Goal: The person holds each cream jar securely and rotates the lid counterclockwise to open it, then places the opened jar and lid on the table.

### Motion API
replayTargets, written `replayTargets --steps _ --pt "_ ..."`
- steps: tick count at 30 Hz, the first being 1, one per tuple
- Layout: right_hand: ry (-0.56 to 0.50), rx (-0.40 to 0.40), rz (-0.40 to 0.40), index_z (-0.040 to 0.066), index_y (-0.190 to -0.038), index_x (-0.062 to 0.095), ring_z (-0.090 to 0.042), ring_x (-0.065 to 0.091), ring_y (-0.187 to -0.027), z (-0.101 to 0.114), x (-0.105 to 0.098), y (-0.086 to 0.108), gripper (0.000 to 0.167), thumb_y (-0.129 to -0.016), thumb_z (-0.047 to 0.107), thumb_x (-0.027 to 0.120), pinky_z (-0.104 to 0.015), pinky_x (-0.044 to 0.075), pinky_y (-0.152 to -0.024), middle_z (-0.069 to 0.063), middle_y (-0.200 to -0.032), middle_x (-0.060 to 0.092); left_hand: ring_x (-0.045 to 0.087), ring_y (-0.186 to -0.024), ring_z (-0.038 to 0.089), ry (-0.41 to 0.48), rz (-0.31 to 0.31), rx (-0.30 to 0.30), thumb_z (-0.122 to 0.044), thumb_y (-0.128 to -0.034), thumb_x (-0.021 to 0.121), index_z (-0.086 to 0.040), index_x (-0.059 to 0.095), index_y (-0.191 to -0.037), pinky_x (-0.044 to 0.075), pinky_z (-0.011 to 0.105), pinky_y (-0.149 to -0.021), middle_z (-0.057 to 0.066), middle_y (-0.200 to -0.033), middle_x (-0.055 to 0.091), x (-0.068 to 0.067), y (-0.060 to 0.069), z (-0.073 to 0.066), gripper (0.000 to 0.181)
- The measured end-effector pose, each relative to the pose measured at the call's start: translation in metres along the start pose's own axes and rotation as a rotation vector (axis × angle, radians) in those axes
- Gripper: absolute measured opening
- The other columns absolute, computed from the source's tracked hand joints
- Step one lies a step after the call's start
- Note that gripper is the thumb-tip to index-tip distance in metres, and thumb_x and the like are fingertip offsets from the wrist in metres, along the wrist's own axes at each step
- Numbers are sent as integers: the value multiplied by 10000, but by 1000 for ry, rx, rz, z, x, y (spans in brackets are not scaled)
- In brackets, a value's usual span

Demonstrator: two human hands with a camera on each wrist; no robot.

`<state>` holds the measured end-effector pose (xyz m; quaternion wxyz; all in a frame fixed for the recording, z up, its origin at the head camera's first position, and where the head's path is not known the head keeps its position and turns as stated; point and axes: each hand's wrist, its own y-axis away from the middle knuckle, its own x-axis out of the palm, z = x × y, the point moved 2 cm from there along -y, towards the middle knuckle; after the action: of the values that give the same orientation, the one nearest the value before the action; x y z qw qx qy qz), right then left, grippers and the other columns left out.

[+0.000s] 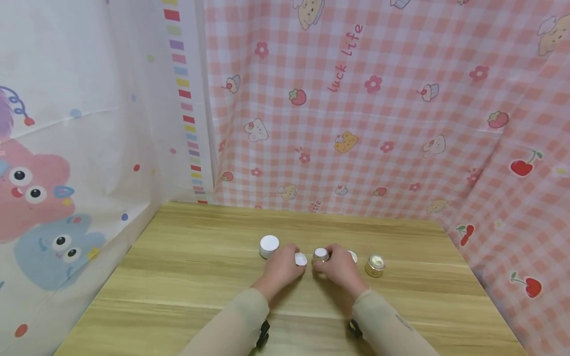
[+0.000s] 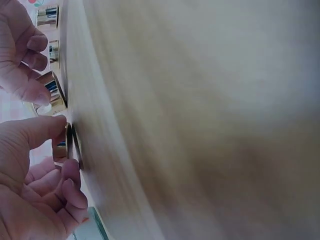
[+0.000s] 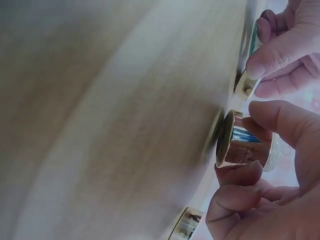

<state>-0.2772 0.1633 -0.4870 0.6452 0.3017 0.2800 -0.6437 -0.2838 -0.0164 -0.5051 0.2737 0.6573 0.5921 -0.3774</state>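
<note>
At the table (image 1: 178,277), you pinch a small lid (image 1: 301,259) in your left grip (image 1: 281,268) and hold a lidless gold jar (image 1: 320,253) in your right grip (image 1: 341,267), with a second gold jar (image 1: 375,267) already open at right and the white-topped jar (image 1: 269,245) at left apparently not yet opened.

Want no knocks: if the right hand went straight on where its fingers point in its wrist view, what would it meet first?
Probably the table: the right hand points down at it, with the held jar likely to land first. Whether the jar's base already touches is unclear.
</note>
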Motion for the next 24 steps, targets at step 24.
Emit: replayTargets --steps 24 --pt "9 -34 -38 -89 -1475 517 -452 625 -1341 9 -6 9 753 -898 257 856 -576 521 -1132 -291 -1458 632 752 -1088 341 11 -57 40 -195 -860 850 2 671 -1317 627 506 -940 176 -1210 770 -11 9 -13 529"
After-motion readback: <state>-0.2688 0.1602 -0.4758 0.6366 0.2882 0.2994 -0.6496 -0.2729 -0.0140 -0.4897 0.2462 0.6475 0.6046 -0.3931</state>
